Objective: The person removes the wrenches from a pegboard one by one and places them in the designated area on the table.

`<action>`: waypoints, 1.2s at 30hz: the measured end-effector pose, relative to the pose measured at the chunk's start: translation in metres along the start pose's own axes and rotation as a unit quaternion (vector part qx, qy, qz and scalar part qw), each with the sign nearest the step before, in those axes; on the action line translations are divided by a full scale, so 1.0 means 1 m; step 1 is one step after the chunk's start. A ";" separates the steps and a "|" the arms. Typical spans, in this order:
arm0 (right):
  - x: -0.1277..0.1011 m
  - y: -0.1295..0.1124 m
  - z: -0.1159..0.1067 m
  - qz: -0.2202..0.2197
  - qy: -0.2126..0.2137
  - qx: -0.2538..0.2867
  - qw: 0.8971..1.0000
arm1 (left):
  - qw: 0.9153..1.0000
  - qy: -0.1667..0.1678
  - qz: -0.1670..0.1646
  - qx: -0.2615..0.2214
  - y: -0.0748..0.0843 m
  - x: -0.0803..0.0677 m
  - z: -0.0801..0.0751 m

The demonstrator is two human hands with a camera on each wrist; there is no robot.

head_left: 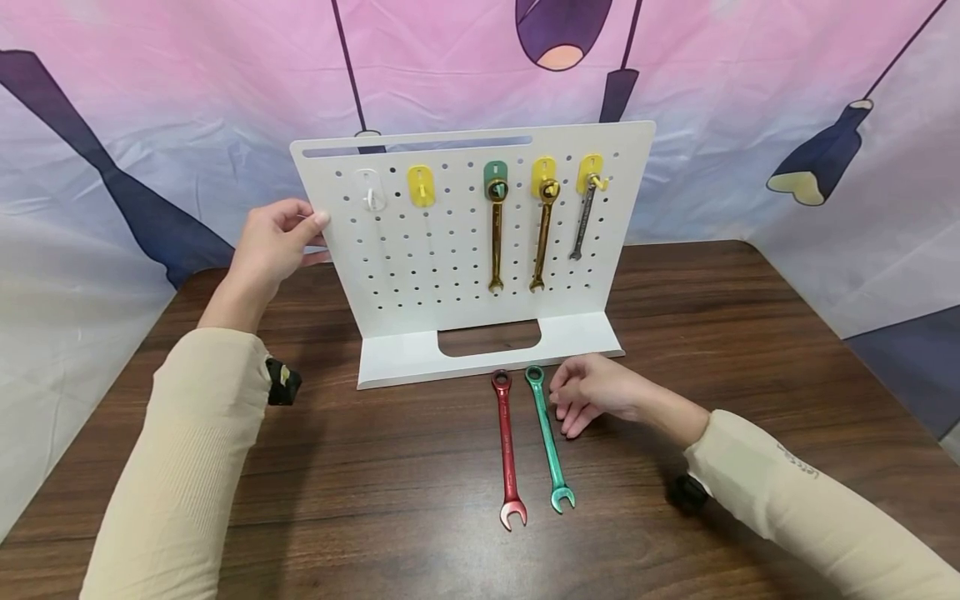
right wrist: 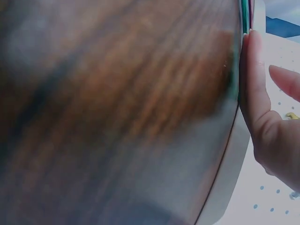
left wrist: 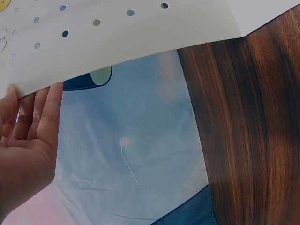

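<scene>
Sleeves in cream knit are reaching in from the near edge of the wooden table [head_left: 750,333], one from each near corner. Standing toward the table's far edge is the white pegboard [head_left: 450,258], the biggest thing on it, with its foot plate pointing at the person. The left hand [head_left: 272,246] is gripping the board's left edge, thumb on the front face and fingers going behind; the left wrist view is showing those fingers lying straight along the back of the panel. Three wrenches are hanging from hooks on the board's right half: two gold wrenches [head_left: 495,237] and a smaller grey wrench [head_left: 583,223]. Lying on the table just in front of the foot plate, side by side and apart, are the red wrench [head_left: 507,446] and the green wrench [head_left: 549,440]. The right hand [head_left: 596,392] is resting just beside the green wrench, fingers loosely curled and holding nothing; whether a fingertip is touching it, I cannot tell.
</scene>
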State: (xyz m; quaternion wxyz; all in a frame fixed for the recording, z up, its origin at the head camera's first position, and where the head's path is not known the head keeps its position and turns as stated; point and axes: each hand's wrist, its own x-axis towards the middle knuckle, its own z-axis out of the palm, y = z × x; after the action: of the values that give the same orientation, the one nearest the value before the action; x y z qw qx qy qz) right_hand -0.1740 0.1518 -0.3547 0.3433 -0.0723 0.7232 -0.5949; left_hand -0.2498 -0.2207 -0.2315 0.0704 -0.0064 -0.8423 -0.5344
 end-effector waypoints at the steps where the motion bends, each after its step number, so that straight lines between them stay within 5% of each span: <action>1: 0.000 -0.001 -0.001 -0.001 0.001 -0.001 1.000 | 1.000 0.000 -0.001 -0.001 0.000 0.000 0.000; 25: -0.004 -0.048 -0.015 -0.068 -0.002 -0.088 0.994 | 1.000 0.001 -0.001 -0.006 -0.001 0.000 0.000; 36: -0.003 -0.078 -0.019 -0.120 0.042 -0.170 0.977 | 1.000 -0.002 0.001 -0.008 -0.001 0.000 0.000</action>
State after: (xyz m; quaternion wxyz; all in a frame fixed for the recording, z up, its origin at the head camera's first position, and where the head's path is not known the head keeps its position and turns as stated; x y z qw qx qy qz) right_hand -0.2070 0.1467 -0.2816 0.2215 -0.1908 0.8136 -0.5026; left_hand -0.2502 -0.2212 -0.2320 0.0690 -0.0093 -0.8382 -0.5409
